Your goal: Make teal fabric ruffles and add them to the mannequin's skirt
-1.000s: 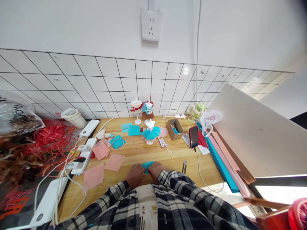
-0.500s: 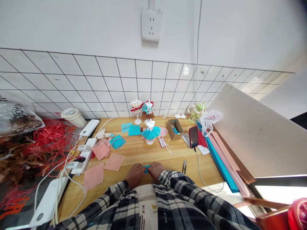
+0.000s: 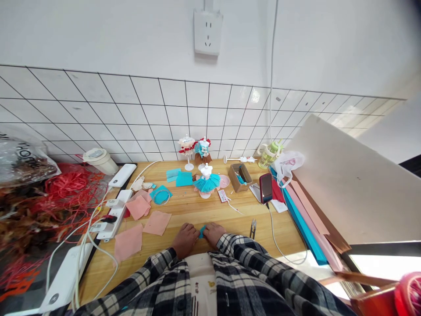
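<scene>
A small folded piece of blue crepe paper [image 3: 201,231] lies between my two hands at the near edge of the table. My right hand [image 3: 215,234] pinches it, fingers curled down. From the other side my left hand [image 3: 185,241] presses its closed fingers against the paper's left edge; the fingertips are partly hidden. Beyond the hands stands a small white dress form in a blue ruffled skirt [image 3: 206,183]. Thread snips [image 3: 253,228] rest to the right of my right hand. Pink crepe paper squares [image 3: 158,222] lie to the left.
Two more dressed forms [image 3: 187,151] stand by the tiled wall. A small cardboard box [image 3: 240,177], a phone [image 3: 265,188] on a cable and a green bottle [image 3: 269,154] are to the right. Power strips [image 3: 115,214] and cables line the left edge. Blue sheets [image 3: 184,178] lie behind.
The blue paper between the hands shows less and looks narrower now. My left hand has shifted slightly, its fingers a little apart from the right hand. The other things stay in place.
</scene>
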Available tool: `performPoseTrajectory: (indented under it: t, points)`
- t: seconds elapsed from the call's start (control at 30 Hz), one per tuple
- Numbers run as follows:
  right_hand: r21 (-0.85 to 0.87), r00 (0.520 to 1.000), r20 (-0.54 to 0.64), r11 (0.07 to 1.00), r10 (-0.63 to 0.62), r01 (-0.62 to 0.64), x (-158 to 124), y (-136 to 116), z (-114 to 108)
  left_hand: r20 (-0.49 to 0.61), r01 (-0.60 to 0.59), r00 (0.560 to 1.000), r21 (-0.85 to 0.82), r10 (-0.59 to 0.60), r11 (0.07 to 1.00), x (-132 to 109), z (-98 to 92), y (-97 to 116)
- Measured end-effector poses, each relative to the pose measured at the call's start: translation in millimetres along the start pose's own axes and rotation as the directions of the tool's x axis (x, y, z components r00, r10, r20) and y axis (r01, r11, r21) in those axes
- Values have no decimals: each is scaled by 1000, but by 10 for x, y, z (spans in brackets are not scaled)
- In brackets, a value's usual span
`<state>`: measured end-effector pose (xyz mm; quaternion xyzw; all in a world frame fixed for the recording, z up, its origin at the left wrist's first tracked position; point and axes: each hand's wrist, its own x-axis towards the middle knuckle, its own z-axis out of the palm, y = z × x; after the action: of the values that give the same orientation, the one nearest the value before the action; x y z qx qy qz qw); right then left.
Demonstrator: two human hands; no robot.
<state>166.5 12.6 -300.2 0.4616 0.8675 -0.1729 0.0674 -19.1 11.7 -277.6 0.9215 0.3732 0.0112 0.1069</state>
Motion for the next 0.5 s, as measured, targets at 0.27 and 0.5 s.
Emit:
performPoseTrajectory:
  t: [0.27,0.5]
  points:
    - [9,999,19,999,36,-36,3,-23,-8,0,23,1000,-15,-23,1000,-3,23,4]
    - [51,997,49,996,67,-70,7,-23,-12,9,34,999,-83,-33,996,3,21,-1]
